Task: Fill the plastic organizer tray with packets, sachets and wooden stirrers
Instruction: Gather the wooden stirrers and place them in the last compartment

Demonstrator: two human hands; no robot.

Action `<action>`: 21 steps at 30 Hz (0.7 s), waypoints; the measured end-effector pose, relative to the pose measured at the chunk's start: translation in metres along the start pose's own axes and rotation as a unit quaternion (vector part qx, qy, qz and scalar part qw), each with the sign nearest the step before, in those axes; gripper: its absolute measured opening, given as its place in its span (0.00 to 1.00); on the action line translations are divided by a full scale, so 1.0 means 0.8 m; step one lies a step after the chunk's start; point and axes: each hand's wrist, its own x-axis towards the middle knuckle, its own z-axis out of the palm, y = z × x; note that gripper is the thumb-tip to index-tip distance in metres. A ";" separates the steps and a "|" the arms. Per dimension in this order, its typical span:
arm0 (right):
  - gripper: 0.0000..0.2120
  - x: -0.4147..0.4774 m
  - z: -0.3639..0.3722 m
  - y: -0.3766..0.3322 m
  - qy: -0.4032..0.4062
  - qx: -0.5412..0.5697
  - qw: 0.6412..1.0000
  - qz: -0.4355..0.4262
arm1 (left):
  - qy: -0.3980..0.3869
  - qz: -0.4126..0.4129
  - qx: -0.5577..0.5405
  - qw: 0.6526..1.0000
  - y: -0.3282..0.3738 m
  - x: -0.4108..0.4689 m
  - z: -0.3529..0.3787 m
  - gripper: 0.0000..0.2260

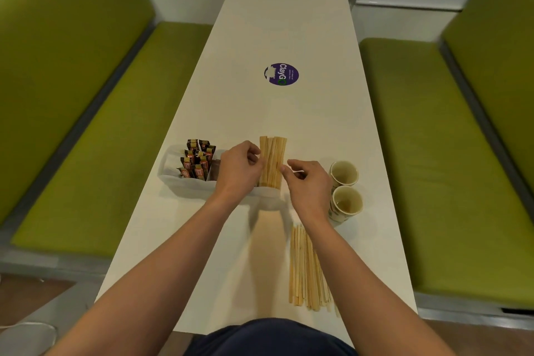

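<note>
A translucent plastic organizer tray [173,179] sits on the white table. Its left compartment holds several brown and orange packets [198,162] standing on end. A bundle of wooden stirrers [273,162] stands upright in the tray's right compartment. My left hand [239,170] has curled fingers and pinches the bundle's left edge. My right hand [309,185] hovers just right of the bundle with loosely curled fingers and holds nothing. More loose wooden stirrers [307,266] lie flat on the table near me, under my right forearm.
Two paper cups [345,191] stand close to my right hand, near the table's right edge. A round purple sticker [281,74] marks the table's middle. Green bench seats [433,153] run along both sides of the table.
</note>
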 end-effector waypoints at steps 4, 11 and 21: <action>0.03 -0.045 -0.055 0.003 -0.062 0.032 0.998 0.009 | 0.016 0.027 -0.014 0.999 0.017 -0.042 -0.014 0.04; 0.05 -0.106 -0.121 0.089 -0.117 -0.181 0.974 0.066 | -0.172 -0.030 0.062 0.983 0.007 -0.143 0.023 0.06; 0.18 -0.110 -0.110 0.109 -0.134 -0.276 0.948 0.079 | -0.188 -0.068 0.182 0.963 0.009 -0.186 0.080 0.19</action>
